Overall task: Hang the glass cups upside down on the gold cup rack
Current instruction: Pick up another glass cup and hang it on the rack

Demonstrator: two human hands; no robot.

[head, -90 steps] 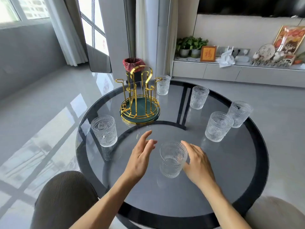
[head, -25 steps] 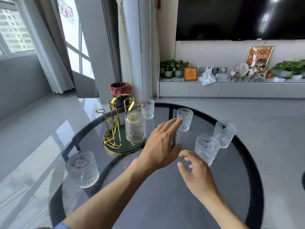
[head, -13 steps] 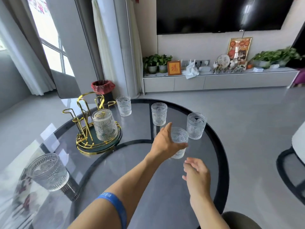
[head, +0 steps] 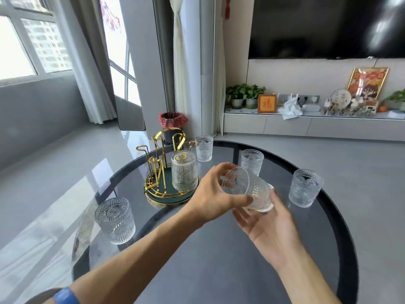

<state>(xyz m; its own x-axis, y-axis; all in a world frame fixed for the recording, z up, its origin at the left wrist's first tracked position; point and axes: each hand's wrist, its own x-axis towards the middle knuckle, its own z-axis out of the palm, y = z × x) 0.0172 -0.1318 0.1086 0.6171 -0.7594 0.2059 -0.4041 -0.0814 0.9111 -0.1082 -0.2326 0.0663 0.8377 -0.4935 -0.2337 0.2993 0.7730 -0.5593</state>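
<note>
Lifted off the table since half a second ago: the glass cup (head: 249,189), then standing under the left hand, now in the air and tipped on its side, mouth toward the rack. Gripped by the left hand (head: 213,195), fingers curled over the rim from above and thumb pressed along the lower wall. Backed at its base end by the right hand (head: 266,224), palm up and fingers spread, fingertips touching the base; no closed grip there. Empty inside, nothing but ribbed and embossed clear glass.

Just left of the hands, the gold cup rack (head: 163,167), upright wire pegs rising from a round dark green tray with a gold rim. Already hung on one peg nearest the hands, an inverted cup (head: 184,171), base up, mouth down over the tray, empty. Other pegs bare.

Around the round grey glass table (head: 219,270), four more cups standing upright and empty: a near-left cup (head: 115,220) close to the table edge, a far cup (head: 204,148) just behind the rack, a middle cup (head: 252,160) partly behind the held one, and a right cup (head: 305,188) near the dark rim.

Further out, on the floor behind the rack, a small bin with a red liner (head: 173,120); contents not visible. Along the wall, a low cabinet (head: 285,126) carrying potted plants (head: 244,95), framed pictures and small ornaments, beneath a dark television (head: 326,27).
</note>
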